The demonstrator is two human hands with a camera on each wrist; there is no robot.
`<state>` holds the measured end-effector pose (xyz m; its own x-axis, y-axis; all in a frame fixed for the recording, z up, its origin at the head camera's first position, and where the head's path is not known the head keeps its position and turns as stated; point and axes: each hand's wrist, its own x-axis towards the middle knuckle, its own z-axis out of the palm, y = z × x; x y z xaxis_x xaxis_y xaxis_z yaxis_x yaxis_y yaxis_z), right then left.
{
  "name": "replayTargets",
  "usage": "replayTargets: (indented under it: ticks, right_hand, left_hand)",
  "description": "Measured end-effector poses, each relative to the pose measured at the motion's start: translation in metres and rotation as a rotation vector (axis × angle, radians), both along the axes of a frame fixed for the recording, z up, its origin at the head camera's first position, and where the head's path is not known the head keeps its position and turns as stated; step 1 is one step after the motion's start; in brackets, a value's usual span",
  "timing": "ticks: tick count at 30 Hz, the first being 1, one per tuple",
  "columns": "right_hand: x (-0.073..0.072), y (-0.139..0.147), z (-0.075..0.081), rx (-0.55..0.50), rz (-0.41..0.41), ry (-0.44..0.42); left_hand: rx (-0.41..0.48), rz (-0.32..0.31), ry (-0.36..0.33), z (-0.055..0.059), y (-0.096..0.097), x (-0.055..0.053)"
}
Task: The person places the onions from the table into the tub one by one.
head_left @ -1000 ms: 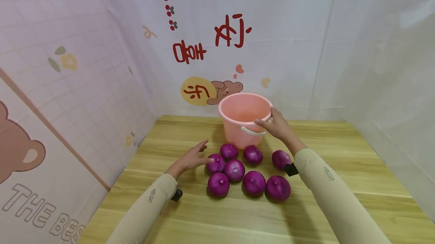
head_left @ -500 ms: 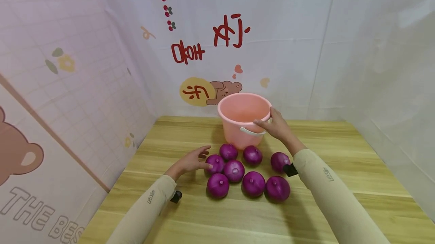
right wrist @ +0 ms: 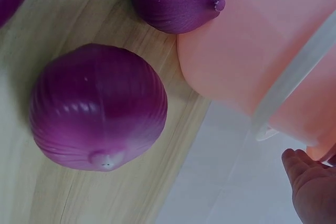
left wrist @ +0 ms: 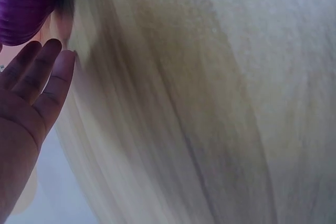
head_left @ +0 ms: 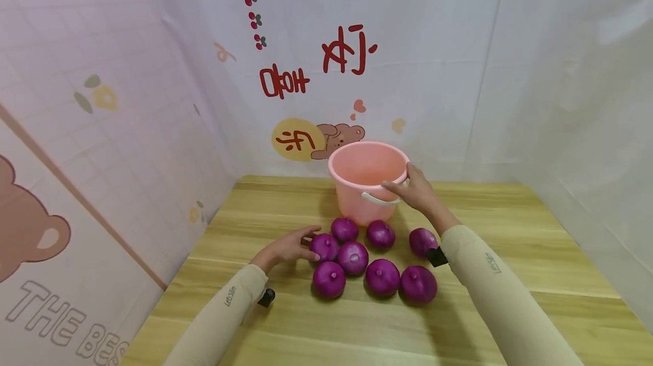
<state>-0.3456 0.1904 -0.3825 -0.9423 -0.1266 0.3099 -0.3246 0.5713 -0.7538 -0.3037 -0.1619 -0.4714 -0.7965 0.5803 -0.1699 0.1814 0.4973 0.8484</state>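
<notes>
My left hand [head_left: 289, 246] is at the leftmost purple onion [head_left: 323, 248], thumb at its front side and fingers reaching past its far side. In the left wrist view those fingers [left wrist: 55, 90] are extended, their tips just below an onion [left wrist: 26, 6]; the thumb is out of sight there. My right hand [head_left: 419, 189] grips the rim of a pink bucket [head_left: 354, 199], thumb over the front and fingers at the right side. The bucket stands upright, its white handle [head_left: 378, 200] hanging down. Inside, only bare pink wall shows.
More purple onions lie in front of the bucket: one by its base [head_left: 380, 234], one below my right wrist [head_left: 422, 242], others nearer the front [head_left: 329, 280]. The wood-grain table [head_left: 285, 326] meets printed white sheets [head_left: 433, 88] at the back and sides.
My left hand has come down from above the leftmost onion to beside it, its fingers lowering toward the far side. The right hand and the bucket have stayed in place.
</notes>
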Motion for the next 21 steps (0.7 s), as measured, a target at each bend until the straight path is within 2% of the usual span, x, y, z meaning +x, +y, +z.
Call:
replayTargets:
  ticks: [5,21]
  right_hand:
    - [-0.0005,0.0019,-0.0005,-0.022,0.027,-0.003]
    - [0.0027,-0.0003,0.0024,-0.035,0.026,-0.003]
  left_hand:
    - [-0.003,-0.022,0.005,-0.003,0.004,-0.0032]
    - [0.009,-0.028,0.019,-0.0036,0.0064,-0.0023]
